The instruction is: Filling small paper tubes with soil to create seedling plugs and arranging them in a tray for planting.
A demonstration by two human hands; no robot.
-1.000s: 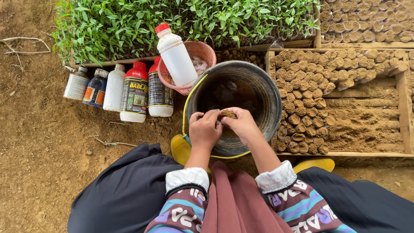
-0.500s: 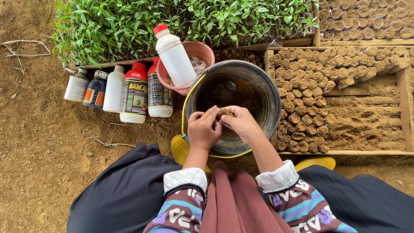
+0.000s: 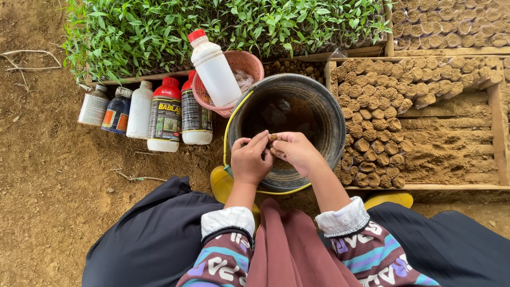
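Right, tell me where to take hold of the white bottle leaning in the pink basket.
Grip the white bottle around its upper body just below the red cap, coming from the upper left. It tilts that way, its base sits inside the pink basket, and the bucket crowds the right side.

The bucket [image 3: 287, 127] stands on the ground in front of the person, and both hands are over it. To its left a basket [image 3: 234, 79] touches its rim, with one bottle [image 3: 215, 69] lying in it. Further left, five bottles [image 3: 149, 114] stand in a row. Behind them are the seedlings [image 3: 212, 24]. Right of the bucket lies a tray [image 3: 496, 117] with soil rolls [image 3: 372, 117] in it
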